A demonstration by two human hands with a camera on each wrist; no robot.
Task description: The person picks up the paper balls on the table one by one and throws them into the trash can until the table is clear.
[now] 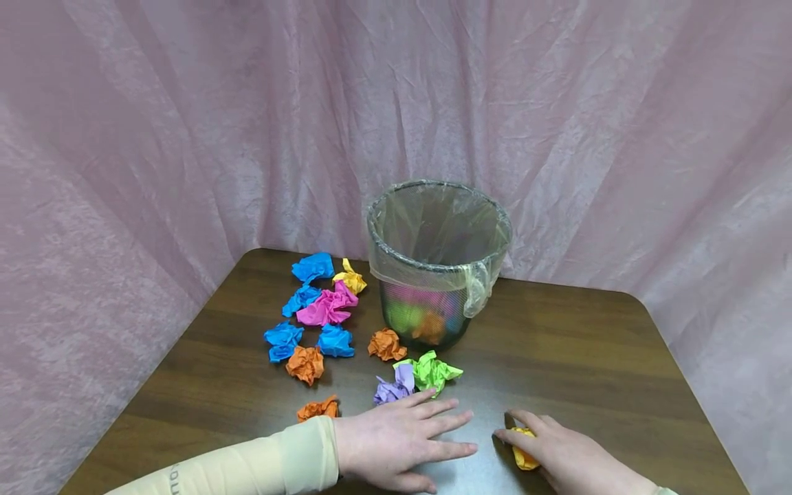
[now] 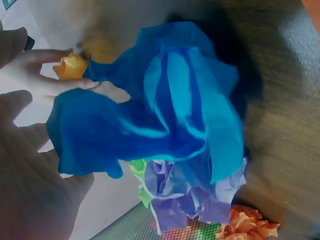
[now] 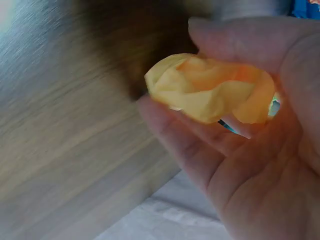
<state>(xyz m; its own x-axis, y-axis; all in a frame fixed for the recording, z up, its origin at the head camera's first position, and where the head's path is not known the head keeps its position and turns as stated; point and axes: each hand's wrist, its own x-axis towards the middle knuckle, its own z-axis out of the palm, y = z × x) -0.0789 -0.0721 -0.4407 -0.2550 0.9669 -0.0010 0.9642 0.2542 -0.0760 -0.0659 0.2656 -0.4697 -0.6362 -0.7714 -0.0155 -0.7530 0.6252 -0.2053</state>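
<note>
My left hand (image 1: 402,436) is spread flat over the front middle of the table, fingers straight. In the left wrist view a blue crumpled paper (image 2: 175,110) lies close under that palm; the hand hides it from the head view. Just beyond the fingertips are a purple crumpled paper (image 1: 394,386) and a green one (image 1: 433,372). Off to the right, my right hand (image 1: 575,454) holds a yellow crumpled paper (image 3: 210,90) between thumb and fingers, low over the table.
A mesh wastebasket (image 1: 427,261) with a clear liner stands at the back, colored paper showing through its side. Several blue paper balls (image 1: 336,340), orange ones (image 1: 305,364), a pink one (image 1: 326,304) and another yellow one (image 1: 350,278) lie left of it. Pink curtains (image 1: 396,103) hang behind.
</note>
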